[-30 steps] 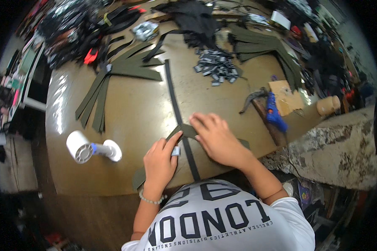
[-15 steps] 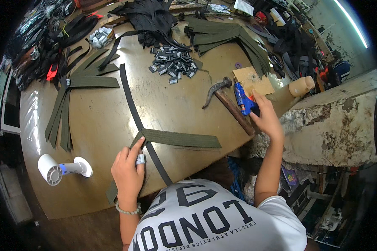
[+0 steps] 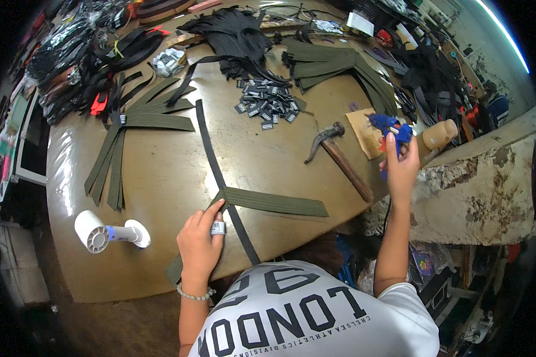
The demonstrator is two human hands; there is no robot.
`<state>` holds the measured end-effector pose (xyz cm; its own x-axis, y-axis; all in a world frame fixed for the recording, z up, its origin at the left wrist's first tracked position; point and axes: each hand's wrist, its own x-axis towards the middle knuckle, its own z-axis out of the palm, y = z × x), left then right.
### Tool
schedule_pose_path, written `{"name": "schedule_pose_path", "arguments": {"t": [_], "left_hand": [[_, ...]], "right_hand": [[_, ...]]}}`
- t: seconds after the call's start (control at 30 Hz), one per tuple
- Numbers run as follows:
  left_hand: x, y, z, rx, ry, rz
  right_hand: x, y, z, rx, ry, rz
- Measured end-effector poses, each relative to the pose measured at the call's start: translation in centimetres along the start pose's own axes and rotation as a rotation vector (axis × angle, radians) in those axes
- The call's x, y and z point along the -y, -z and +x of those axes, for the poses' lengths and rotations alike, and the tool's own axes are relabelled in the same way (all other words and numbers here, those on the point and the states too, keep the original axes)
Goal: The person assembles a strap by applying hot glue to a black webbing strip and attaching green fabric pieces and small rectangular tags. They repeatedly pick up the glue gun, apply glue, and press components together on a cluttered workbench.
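My right hand is closed around the handle of a blue glue gun, lifted near the table's right edge, its nozzle toward a tan board. My left hand lies on a folded olive-green webbing strap, its index fingertip pressing the fold. One strap end reaches right; the other passes under the hand toward the near edge. A thin black strip crosses beneath the fold. A small pale printed band sits at the left fingers; whether it is worn or held I cannot tell.
A hammer with a wooden handle lies left of the right hand. Small black labels are heaped farther back, below black straps. Green straps lie at left and back right. A white handheld fan rests at the left.
My right hand has taken hold of the glue gun and raised it off the table, away from the hammer. The left hand stays on the strap fold. The whole view has shifted slightly.
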<state>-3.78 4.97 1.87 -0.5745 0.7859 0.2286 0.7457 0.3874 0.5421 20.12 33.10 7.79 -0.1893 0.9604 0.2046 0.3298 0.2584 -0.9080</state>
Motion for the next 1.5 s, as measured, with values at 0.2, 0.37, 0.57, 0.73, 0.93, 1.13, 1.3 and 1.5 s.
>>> {"name": "schedule_pose_path", "arguments": {"t": [0.2,0.37,0.57,0.73,0.93,1.13,1.3,1.5], "left_hand": [[0.6,-0.4,-0.3,-0.028,-0.014,-0.014],[0.8,-0.3,-0.5,0.001,0.013,-0.02],[0.8,-0.2,-0.4,-0.017,-0.014,0.013],[0.8,-0.2,-0.5,-0.017,-0.007,-0.011],[0.7,-0.2,-0.5,-0.01,-0.01,0.022],[0.8,-0.2,-0.5,-0.004,-0.011,0.042],[0.8,-0.3,-0.5,-0.006,-0.014,0.046],[0.9,-0.3,-0.3,-0.03,-0.043,0.02]], "right_hand": [[4.9,-6.0,-4.2,0.638,0.002,0.209],[5.8,-10.4,-4.6,0.926,0.26,-0.055],[6.2,-13.4,-4.0,0.987,0.395,-0.234],[6.8,-14.0,-3.6,1.02,0.422,-0.351],[7.4,-13.8,-3.9,1.005,0.458,-0.448],[8.1,-12.2,-4.9,1.121,0.511,-0.464],[8.3,-11.5,-5.7,1.169,0.443,-0.481],[6.2,-7.5,-4.3,0.927,0.265,-0.253]]}}
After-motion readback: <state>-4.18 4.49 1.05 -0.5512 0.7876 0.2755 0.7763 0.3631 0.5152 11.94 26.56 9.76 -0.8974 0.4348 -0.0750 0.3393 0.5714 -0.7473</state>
